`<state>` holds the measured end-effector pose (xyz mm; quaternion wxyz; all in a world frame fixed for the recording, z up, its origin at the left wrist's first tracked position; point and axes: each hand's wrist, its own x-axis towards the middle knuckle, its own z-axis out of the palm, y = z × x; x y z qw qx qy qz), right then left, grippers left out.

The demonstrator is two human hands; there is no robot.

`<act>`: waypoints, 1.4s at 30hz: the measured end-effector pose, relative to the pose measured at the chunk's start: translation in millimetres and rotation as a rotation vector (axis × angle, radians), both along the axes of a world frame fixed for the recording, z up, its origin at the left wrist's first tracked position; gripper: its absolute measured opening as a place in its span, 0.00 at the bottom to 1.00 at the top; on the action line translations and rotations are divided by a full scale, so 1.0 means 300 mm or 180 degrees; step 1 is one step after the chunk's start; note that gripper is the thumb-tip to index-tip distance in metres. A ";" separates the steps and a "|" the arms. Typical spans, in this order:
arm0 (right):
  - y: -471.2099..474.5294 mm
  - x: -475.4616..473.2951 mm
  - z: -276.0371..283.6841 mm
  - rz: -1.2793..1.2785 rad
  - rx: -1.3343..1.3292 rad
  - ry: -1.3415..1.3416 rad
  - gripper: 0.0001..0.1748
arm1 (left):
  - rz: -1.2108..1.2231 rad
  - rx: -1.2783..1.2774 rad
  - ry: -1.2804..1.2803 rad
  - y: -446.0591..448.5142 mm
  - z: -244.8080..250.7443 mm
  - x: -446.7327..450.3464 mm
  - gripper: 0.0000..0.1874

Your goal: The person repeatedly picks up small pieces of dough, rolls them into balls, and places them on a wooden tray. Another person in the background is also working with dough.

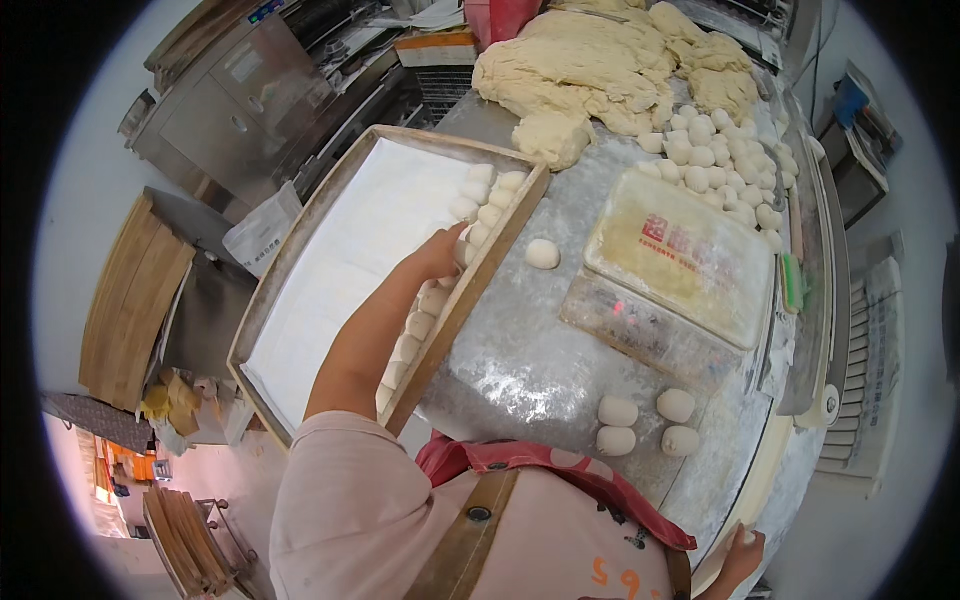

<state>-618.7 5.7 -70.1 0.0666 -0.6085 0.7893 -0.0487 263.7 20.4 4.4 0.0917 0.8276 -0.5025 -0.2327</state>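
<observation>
My left hand (439, 253) reaches into a wooden tray (307, 199) lined with white paper. Its fingers touch round dough pieces (490, 216) lined up along the tray's right side; whether it grips one is hidden. Low at the right, my right hand (742, 553) is closed around a small pale piece, seemingly dough, over a pale strip along the table edge. One dough ball (542, 254) lies alone on the floured metal table (517, 352). Several more dough balls (618, 411) sit in pairs nearer my body.
A plastic box lid or tub (679, 255) rests on a digital scale (645, 322). Beyond are a heap of dough balls (701, 156) and a large dough mass (577, 67). A green-bristled brush (791, 283) lies at the right edge. Steel equipment (240, 97) stands at the left.
</observation>
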 end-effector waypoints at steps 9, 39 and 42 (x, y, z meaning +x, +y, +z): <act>-0.140 0.234 0.179 -0.0082 0.0270 0.0029 0.49 | 0.1749 0.0100 0.1170 -0.159 0.023 -0.094 0.51; -0.350 1.380 0.234 0.2878 0.0320 -0.2816 0.26 | 0.1830 -0.1990 0.3977 0.042 0.057 0.016 0.38; -0.324 1.443 0.188 0.3161 0.0439 -0.1531 0.27 | 0.1785 -0.2093 0.3913 0.093 0.146 0.105 0.38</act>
